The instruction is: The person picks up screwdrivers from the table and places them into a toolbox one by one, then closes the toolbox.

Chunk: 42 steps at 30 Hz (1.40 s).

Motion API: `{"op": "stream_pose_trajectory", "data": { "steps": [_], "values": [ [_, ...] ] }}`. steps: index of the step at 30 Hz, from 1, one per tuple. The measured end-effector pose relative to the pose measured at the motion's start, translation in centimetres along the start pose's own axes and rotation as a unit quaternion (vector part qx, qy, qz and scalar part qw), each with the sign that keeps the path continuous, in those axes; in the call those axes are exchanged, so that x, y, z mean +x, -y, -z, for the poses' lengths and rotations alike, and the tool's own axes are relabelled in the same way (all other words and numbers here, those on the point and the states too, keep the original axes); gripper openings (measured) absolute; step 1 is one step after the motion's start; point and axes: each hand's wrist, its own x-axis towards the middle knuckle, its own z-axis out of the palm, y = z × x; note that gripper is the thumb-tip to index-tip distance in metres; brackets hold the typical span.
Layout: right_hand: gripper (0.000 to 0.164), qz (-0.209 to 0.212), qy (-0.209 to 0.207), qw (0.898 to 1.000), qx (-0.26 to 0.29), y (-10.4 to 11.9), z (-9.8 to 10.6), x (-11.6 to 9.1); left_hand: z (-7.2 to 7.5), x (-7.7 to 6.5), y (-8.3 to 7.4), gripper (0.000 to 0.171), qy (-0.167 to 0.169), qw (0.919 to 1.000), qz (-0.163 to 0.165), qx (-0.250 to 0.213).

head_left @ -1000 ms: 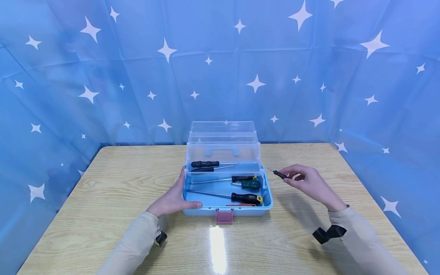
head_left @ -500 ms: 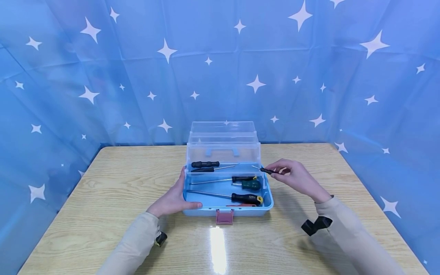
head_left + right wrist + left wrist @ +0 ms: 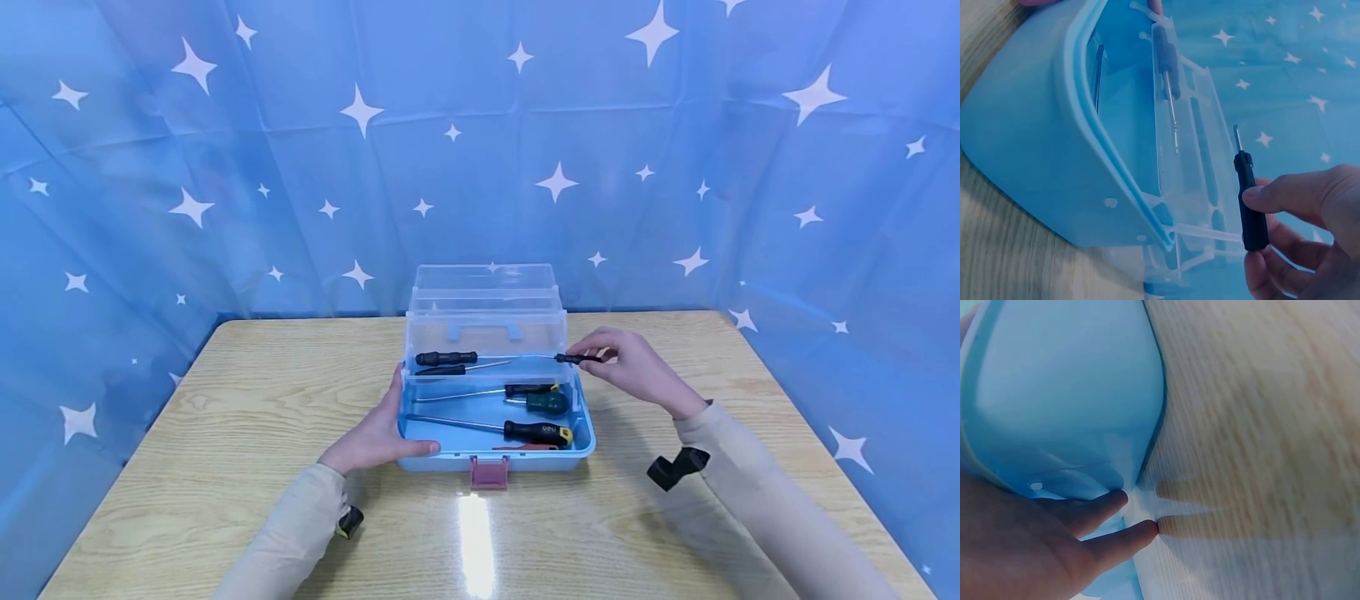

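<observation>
A light-blue toolbox stands with its clear lid raised at the back. My left hand rests on its left side, the thumb over the front rim and straight fingers against the outer wall. My right hand pinches a small black screwdriver between thumb and fingers. Its thin shaft points left, behind the clear lid's right edge in the head view. Inside the box lie a large black-and-yellow screwdriver, a stubby green-handled one, a slim black-and-yellow one and a partly hidden red item.
Two black-handled screwdrivers, one behind the other, show through the lid at the back of the box. A pink latch hangs at the front. The wooden table backs onto a blue star-patterned curtain.
My right hand has carried the small screwdriver left and slightly back, from beside the box to its back right corner, and levelled it. My left hand has stayed on the toolbox.
</observation>
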Motion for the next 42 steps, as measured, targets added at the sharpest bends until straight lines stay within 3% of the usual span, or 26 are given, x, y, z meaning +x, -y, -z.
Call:
{"op": "stream_pose_trajectory", "data": {
  "steps": [27,34,42],
  "values": [
    [0.017,0.024,0.073,0.997,-0.012,1.6,-1.2,3.2,0.0,0.0,0.2,0.129,0.002,1.0000,0.000,-0.006],
    [0.017,0.025,0.077,0.997,-0.017,1.8,-2.1,3.3,0.0,0.0,0.1,0.128,0.006,0.9999,-0.007,-0.009],
    [0.018,0.024,0.038,0.999,-0.006,1.0,-1.8,2.7,0.9,-0.4,0.5,0.119,0.025,0.9994,-0.010,-0.021]
  ]
}}
